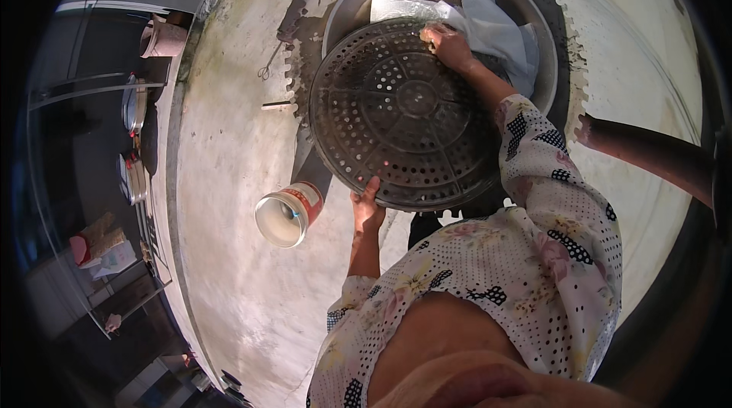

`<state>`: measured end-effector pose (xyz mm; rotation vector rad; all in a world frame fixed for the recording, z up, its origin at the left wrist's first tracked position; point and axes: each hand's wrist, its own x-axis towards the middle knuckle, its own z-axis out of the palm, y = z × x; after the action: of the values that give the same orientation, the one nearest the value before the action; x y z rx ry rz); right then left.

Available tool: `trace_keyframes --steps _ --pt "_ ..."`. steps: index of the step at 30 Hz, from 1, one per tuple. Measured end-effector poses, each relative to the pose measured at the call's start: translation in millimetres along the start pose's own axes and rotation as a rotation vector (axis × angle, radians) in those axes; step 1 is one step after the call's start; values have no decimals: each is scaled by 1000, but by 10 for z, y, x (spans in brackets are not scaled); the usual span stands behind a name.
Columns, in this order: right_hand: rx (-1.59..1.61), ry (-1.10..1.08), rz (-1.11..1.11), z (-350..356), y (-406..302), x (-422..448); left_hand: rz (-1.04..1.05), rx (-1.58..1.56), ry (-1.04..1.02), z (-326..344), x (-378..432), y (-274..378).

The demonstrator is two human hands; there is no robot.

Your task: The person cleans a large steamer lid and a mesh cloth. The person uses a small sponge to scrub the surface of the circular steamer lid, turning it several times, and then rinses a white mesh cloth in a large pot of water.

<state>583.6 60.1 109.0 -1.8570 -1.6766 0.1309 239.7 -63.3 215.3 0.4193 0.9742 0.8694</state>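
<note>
A round, dark metal steamer rack [417, 99] full of small holes is held tilted over a large metal basin [338, 19]. My left hand [368, 206] grips its near rim, thumb on top. Against the far part of the rack my right hand [452, 49] presses a pale, crumpled scrubbing pad [430, 36]. Behind the rack, a whitish cloth or sheet [496, 30] lies in the basin beside a shiny flat piece [403, 7]. The rack hides the near side of the basin.
A plastic bucket [289, 213] with a red label stands on the concrete floor [229, 168], left of the rack. A wire tool [265, 71] and a small stick [277, 105] lie farther off. Along the left are a flowerpot [163, 38] and a ledge holding containers [132, 178]. A brown post [646, 150] juts in from the right.
</note>
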Motion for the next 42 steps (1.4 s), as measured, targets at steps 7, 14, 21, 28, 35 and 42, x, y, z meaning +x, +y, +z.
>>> trace_keyframes --steps 7,14,21,28,35,42 --pt "13 -34 33 -298 -75 -396 -9 -1 -182 -17 67 133" --pt "154 94 367 -86 -534 -557 62 22 -202 -209 105 400" --pt "287 -2 -104 -247 -1665 -1019 205 149 -131 -159 197 599" --pt "171 229 449 -12 -1032 -1015 265 125 -85 39 232 414" --pt "513 216 57 -92 -2482 -924 332 76 -77 273 494 215" --pt "368 296 394 278 -1359 -918 312 125 -32 464 254 349"
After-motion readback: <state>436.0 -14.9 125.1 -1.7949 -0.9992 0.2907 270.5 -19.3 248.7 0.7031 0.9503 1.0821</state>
